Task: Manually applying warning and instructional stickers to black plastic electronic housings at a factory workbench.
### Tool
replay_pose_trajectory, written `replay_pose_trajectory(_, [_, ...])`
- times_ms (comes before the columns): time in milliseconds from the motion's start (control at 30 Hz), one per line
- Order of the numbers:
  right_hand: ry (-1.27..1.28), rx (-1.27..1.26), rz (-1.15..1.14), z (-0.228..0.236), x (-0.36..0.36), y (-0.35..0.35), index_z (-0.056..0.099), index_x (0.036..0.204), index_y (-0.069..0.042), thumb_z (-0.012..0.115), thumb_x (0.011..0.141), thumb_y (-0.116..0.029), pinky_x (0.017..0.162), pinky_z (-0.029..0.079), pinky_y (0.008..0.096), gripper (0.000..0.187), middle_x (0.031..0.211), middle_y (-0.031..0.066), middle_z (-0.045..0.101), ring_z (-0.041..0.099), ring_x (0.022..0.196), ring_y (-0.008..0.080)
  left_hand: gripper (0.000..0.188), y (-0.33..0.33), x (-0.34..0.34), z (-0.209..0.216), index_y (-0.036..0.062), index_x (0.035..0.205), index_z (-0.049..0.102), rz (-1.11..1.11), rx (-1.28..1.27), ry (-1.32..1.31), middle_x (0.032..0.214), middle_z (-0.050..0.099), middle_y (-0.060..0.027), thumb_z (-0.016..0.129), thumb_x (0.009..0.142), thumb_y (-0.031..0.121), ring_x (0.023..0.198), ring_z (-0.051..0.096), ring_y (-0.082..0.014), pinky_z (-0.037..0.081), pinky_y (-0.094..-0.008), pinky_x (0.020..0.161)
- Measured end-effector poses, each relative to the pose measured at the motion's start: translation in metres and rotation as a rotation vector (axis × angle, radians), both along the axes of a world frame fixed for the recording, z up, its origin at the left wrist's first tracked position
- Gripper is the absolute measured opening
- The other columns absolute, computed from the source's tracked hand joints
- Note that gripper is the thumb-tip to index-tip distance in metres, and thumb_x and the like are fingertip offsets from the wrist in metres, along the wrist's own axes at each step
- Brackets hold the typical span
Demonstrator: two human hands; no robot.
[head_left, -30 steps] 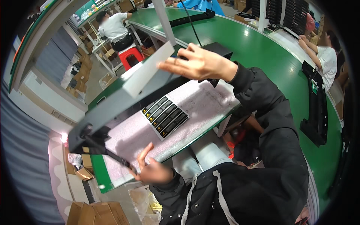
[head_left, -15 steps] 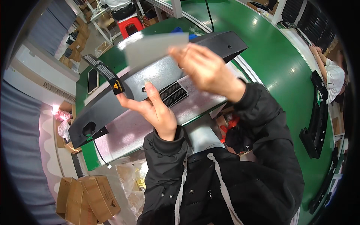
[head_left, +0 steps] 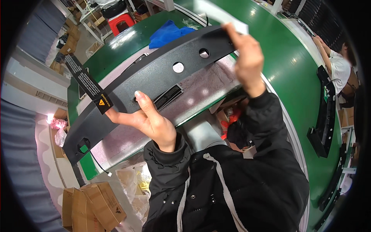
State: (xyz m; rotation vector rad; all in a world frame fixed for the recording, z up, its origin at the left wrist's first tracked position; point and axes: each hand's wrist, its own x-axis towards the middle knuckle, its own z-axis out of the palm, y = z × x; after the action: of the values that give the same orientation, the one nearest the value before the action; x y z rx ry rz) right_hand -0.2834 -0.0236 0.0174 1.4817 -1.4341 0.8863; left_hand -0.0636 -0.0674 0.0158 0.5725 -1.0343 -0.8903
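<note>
A long, curved black panel (head_left: pixel 127 83) with round holes lies across the bench. Over its left part is my left hand (head_left: pixel 154 125), thumb raised and apart from the index finger. At that index fingertip hangs a black warning label (head_left: pixel 88 86) with a yellow-orange end; whether it sticks there or is pinched is hard to see. My right hand (head_left: pixel 249 58), smeared by motion, grips a white sheet (head_left: pixel 220 16) above the panel's far right end. Another black printed label (head_left: pixel 168 96) lies beside the panel's near edge, partly behind my left thumb.
A blue cloth (head_left: pixel 168 34) lies behind the panel on the green bench (head_left: pixel 129 40). A thin cable (head_left: pixel 98 162) hangs from the panel's left end. At right, another black panel (head_left: pixel 324 112) rests on a green surface near a seated person (head_left: pixel 341 75). Cardboard boxes (head_left: pixel 92 207) stand lower left.
My right hand has swung up and to the right with the white sheet, uncovering the panel's holes and the blue cloth. My left hand and its label have shifted slightly left.
</note>
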Motion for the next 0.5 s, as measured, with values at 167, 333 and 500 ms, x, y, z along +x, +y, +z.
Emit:
replay_pose_trajectory(167, [-0.536, -0.019, -0.113, 0.027, -0.048, 0.034, 0.061, 0.115, -0.016, 0.041, 0.084, -0.001, 0.08, 0.043, 0.031, 0.039, 0.103, 0.0113, 0.061, 0.056, 0.088, 0.017, 0.06, 0.005, 0.0, -0.001, 0.0045, 0.138, 0.009, -0.052, 0.092, 0.035, 0.14, 0.016, -0.0121, 0.043, 0.089, -0.002, 0.113, 0.033, -0.0139, 0.032, -0.0278, 0.095])
replay_pose_trajectory(333, [-0.084, -0.269, -0.031, 0.066, -0.028, 0.027, 0.065, 0.103, -0.008, 0.044, 0.091, -0.013, 0.084, 0.037, 0.0255, 0.024, 0.096, 0.0115, 0.056, 0.052, 0.092, 0.0158, 0.065, 0.0, 0.005, -0.005, 0.0036, 0.139, 0.006, 0.082, 0.116, -0.187, 0.14, 0.014, -0.0166, 0.045, 0.087, -0.002, 0.122, 0.027, -0.019, 0.023, -0.0333, 0.103])
replay_pose_trajectory(500, [-0.576, 0.29, 0.717, 0.077, 0.022, -0.005, 0.062, 0.085, -0.002, 0.056, 0.087, -0.014, 0.077, 0.038, 0.0252, 0.013, 0.084, 0.0066, 0.055, 0.051, 0.083, 0.0135, 0.073, -0.002, 0.01, -0.004, 0.0036, 0.139, 0.001, -0.122, 0.021, -0.086, 0.14, 0.013, -0.018, 0.049, 0.083, -0.002, 0.127, 0.021, -0.0235, 0.017, -0.0374, 0.106])
